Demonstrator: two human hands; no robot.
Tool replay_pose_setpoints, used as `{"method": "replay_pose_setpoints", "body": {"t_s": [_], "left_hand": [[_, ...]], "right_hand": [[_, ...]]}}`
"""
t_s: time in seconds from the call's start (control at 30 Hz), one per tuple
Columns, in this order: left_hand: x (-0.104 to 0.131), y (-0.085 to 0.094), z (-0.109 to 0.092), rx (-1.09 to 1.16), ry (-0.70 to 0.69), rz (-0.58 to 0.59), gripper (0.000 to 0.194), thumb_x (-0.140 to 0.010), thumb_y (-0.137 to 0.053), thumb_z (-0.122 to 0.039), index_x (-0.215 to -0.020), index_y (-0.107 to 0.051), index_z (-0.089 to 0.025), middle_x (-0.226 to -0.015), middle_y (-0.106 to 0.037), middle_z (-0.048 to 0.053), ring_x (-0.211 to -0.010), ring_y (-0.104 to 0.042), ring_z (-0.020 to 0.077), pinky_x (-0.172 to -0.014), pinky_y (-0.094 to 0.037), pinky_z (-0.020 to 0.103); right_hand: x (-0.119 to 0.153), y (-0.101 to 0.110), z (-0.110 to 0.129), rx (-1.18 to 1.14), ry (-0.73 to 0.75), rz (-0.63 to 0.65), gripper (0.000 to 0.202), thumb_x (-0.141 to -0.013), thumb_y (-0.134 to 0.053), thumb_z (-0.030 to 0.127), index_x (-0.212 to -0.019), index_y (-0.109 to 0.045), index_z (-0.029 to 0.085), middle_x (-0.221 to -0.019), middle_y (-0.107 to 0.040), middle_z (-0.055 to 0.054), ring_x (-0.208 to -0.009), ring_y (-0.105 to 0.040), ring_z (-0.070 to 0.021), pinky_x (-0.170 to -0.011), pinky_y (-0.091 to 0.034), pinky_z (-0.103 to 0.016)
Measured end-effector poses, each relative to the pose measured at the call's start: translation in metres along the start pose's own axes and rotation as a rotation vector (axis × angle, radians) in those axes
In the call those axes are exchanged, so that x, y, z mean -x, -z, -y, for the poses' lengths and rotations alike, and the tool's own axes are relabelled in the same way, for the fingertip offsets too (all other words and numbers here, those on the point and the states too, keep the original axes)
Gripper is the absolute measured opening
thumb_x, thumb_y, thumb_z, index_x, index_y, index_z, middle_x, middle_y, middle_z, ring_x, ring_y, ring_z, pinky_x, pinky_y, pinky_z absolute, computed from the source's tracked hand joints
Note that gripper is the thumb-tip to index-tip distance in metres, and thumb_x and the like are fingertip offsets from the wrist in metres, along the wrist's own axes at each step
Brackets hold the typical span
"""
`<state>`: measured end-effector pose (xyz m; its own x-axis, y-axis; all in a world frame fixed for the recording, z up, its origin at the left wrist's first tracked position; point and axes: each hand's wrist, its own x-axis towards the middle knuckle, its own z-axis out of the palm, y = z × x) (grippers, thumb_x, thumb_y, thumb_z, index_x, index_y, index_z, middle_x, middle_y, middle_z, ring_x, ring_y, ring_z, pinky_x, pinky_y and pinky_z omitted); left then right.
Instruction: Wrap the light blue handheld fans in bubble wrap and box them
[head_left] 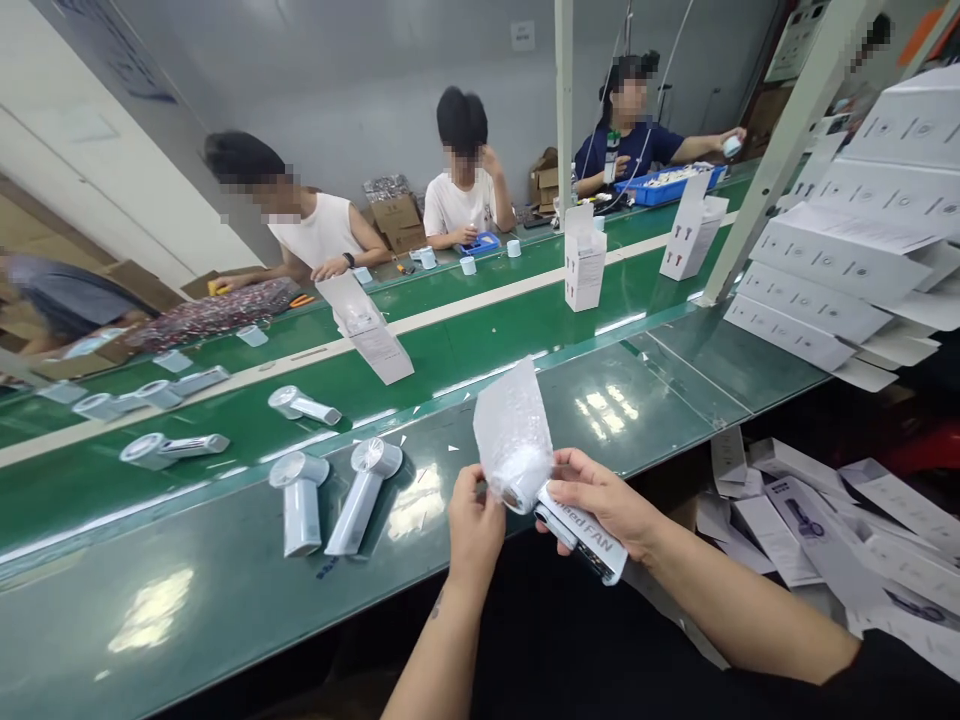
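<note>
My right hand [604, 495] grips the light-coloured handle of a handheld fan [589, 535], which bears the printed words "Speed FAN". A clear bubble-wrap bag [513, 420] covers the round head of this fan and stands up above it. My left hand [477, 515] pinches the lower left edge of the bag beside the fan head. Two more handheld fans lie to the left on the bench, a nearer one [300, 505] and one beside it [366, 495]. Both look wrapped in clear film.
Beyond the bench runs a green conveyor belt [480, 345] carrying several fans and upright white boxes [585, 260]. Flat printed cartons [832, 270] are stacked at right, with loose boxes [806, 520] below. Several people sit across the belt. A metal post [772, 170] rises at right.
</note>
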<state>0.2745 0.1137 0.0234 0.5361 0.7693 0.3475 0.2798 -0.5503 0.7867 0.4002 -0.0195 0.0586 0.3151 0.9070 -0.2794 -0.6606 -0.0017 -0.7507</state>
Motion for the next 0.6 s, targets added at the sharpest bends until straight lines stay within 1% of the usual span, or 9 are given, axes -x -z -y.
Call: {"method": "replay_pose_setpoints", "body": {"t_s": [0.07, 0.13, 0.2, 0.23, 0.3, 0.4, 0.5, 0.57, 0.6], "left_hand": [[-0.001, 0.004, -0.003, 0.329, 0.167, 0.104, 0.017, -0.083, -0.054, -0.029, -0.097, -0.054, -0.020, -0.088, -0.063, 0.004, -0.077, -0.062, 0.0167, -0.061, -0.051, 0.028], [-0.002, 0.010, -0.007, 0.624, 0.222, 0.230, 0.031, -0.081, -0.056, -0.032, -0.110, -0.052, -0.020, -0.104, -0.063, 0.009, -0.092, -0.063, 0.0209, -0.069, -0.054, 0.033], [-0.002, 0.013, -0.009, 0.728, 0.227, 0.328, 0.036, -0.078, -0.062, -0.032, -0.110, -0.054, -0.019, -0.110, -0.062, 0.011, -0.098, -0.062, 0.0231, -0.077, -0.054, 0.037], [-0.003, 0.011, -0.010, 0.707, 0.218, 0.328, 0.034, -0.076, -0.065, -0.031, -0.107, -0.056, -0.018, -0.109, -0.063, 0.011, -0.097, -0.063, 0.0223, -0.079, -0.054, 0.037], [-0.004, 0.006, -0.008, 0.567, 0.173, 0.228, 0.025, -0.075, -0.067, -0.028, -0.097, -0.060, -0.018, -0.100, -0.064, 0.007, -0.089, -0.063, 0.0186, -0.080, -0.053, 0.034], [-0.005, -0.003, -0.004, 0.316, 0.039, 0.088, 0.010, -0.083, -0.058, -0.027, -0.085, -0.063, -0.019, -0.086, -0.065, 0.004, -0.082, -0.063, 0.0163, -0.078, -0.052, 0.032], [0.004, -0.008, -0.002, 0.105, -0.159, -0.025, 0.011, -0.087, -0.052, -0.021, -0.082, -0.062, -0.019, -0.082, -0.065, 0.004, -0.079, -0.063, 0.0171, -0.075, -0.053, 0.033], [0.016, -0.010, -0.003, 0.020, -0.341, -0.072, 0.012, -0.085, -0.050, -0.014, -0.086, -0.061, -0.019, -0.083, -0.067, 0.005, -0.080, -0.063, 0.0182, -0.075, -0.053, 0.034], [0.022, -0.012, -0.006, 0.005, -0.428, -0.061, 0.015, -0.085, -0.049, -0.010, -0.087, -0.061, -0.019, -0.083, -0.067, 0.006, -0.080, -0.063, 0.0186, -0.075, -0.053, 0.034]], "right_hand": [[-0.001, 0.003, -0.001, -0.019, -0.043, 0.031, 0.039, -0.077, -0.071, 0.027, -0.106, -0.046, 0.019, -0.092, -0.064, -0.006, -0.071, -0.070, -0.0224, -0.046, -0.058, -0.030], [-0.002, 0.007, -0.001, -0.046, -0.072, 0.002, 0.039, -0.079, -0.068, 0.027, -0.108, -0.044, 0.018, -0.083, -0.066, -0.005, -0.068, -0.070, -0.0213, -0.045, -0.057, -0.028], [-0.004, 0.011, -0.002, -0.065, -0.086, -0.032, 0.037, -0.082, -0.064, 0.027, -0.111, -0.041, 0.018, -0.077, -0.066, -0.004, -0.065, -0.070, -0.0203, -0.044, -0.057, -0.027], [-0.005, 0.011, -0.002, -0.070, -0.091, -0.043, 0.037, -0.083, -0.063, 0.027, -0.111, -0.040, 0.018, -0.076, -0.066, -0.004, -0.065, -0.070, -0.0200, -0.044, -0.056, -0.027], [-0.006, 0.010, -0.005, -0.082, -0.095, -0.062, 0.039, -0.082, -0.064, 0.026, -0.111, -0.039, 0.019, -0.076, -0.066, -0.004, -0.065, -0.069, -0.0196, -0.045, -0.057, -0.027], [-0.005, 0.007, -0.013, -0.120, -0.104, -0.098, 0.044, -0.079, -0.069, 0.026, -0.108, -0.037, 0.020, -0.078, -0.065, -0.003, -0.068, -0.070, -0.0201, -0.049, -0.058, -0.029], [-0.008, 0.005, -0.020, -0.150, -0.116, -0.146, 0.045, -0.076, -0.071, 0.025, -0.104, -0.037, 0.021, -0.079, -0.065, -0.003, -0.072, -0.070, -0.0220, -0.050, -0.058, -0.030], [-0.010, 0.006, -0.021, -0.157, -0.104, -0.207, 0.041, -0.077, -0.069, 0.025, -0.103, -0.037, 0.021, -0.078, -0.064, -0.003, -0.066, -0.069, -0.0210, -0.046, -0.057, -0.029], [-0.012, 0.007, -0.021, -0.153, -0.094, -0.232, 0.040, -0.078, -0.068, 0.024, -0.104, -0.037, 0.021, -0.076, -0.064, -0.002, -0.060, -0.067, -0.0192, -0.043, -0.055, -0.028]]}}
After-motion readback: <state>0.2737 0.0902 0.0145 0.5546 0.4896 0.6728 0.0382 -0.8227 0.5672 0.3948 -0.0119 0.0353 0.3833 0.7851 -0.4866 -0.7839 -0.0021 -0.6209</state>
